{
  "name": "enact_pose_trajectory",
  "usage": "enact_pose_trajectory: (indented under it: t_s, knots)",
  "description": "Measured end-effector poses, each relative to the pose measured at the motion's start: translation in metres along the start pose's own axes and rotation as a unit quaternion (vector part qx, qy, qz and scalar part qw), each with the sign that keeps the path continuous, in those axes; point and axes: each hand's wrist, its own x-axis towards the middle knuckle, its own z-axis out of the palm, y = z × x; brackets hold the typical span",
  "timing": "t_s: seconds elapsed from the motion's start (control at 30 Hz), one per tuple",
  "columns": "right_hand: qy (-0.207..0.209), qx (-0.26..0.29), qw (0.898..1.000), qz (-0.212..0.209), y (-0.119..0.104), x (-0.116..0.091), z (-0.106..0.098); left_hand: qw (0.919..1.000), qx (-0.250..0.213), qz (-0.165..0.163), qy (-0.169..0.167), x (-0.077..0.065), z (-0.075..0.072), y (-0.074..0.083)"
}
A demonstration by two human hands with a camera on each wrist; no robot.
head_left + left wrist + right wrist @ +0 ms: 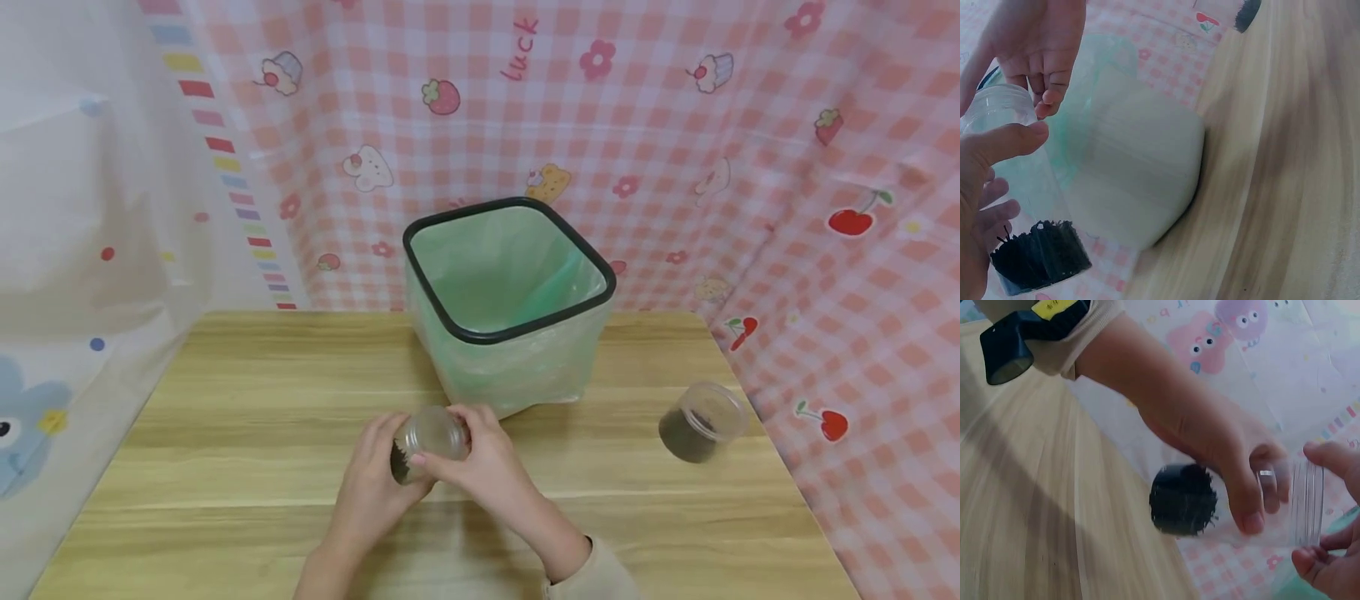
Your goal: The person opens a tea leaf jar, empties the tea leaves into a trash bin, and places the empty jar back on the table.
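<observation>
A clear jar [437, 429] with a threaded neck is tilted between both hands at the near middle of the table. Dark, ragged-edged contents [1182, 500] are gathered at its bottom end; their exact kind cannot be told. My left hand [375, 471] grips the jar's body, thumb across it in the left wrist view. Thumb and fingers of my right hand [491, 462] hold the neck at the rim. The right wrist view shows the jar's side [1307, 503] and the right fingers [1325, 456] at its rim. I see no lid on the jar.
Just beyond the hands stands a square green bin [517, 367] with a black rim and a translucent liner. A second clear jar [701, 425] with dark contents stands near the right edge of the wooden table [262, 400]. Printed pink-checked cloth [480, 142] hangs behind.
</observation>
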Motion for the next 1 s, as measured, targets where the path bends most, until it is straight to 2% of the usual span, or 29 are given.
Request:
enact_pose_trajectory:
  t_s: [0.2,0.37,0.53,0.67,0.77,0.87,1.0]
  knots:
    - [-0.018,-0.016,0.998,-0.061,0.005,0.001,-0.007,0.9988,-0.043,-0.013,-0.019,0.001,-0.003,0.001]
    - [-0.092,-0.043,0.986,-0.13,0.008,0.003,-0.022,0.9968,-0.063,-0.024,-0.043,-0.001,-0.002,0.001]
    - [-0.155,-0.052,0.973,-0.161,0.009,0.006,-0.032,0.9948,-0.073,-0.04,-0.059,-0.002,-0.003,0.001]
    - [-0.175,-0.037,0.973,-0.147,0.01,0.006,-0.034,0.9912,-0.091,-0.068,-0.068,-0.004,-0.003,0.002]
    - [-0.169,-0.019,0.979,-0.114,0.009,0.005,-0.033,0.9912,-0.089,-0.083,-0.052,-0.004,0.0,0.003]
    - [-0.135,0.005,0.989,-0.064,0.007,0.004,-0.028,0.9947,-0.066,-0.078,-0.01,-0.003,0.006,0.004]
    - [-0.066,0.028,0.997,-0.005,0.001,0.002,-0.021,0.998,-0.021,-0.036,0.047,-0.001,0.012,0.003]
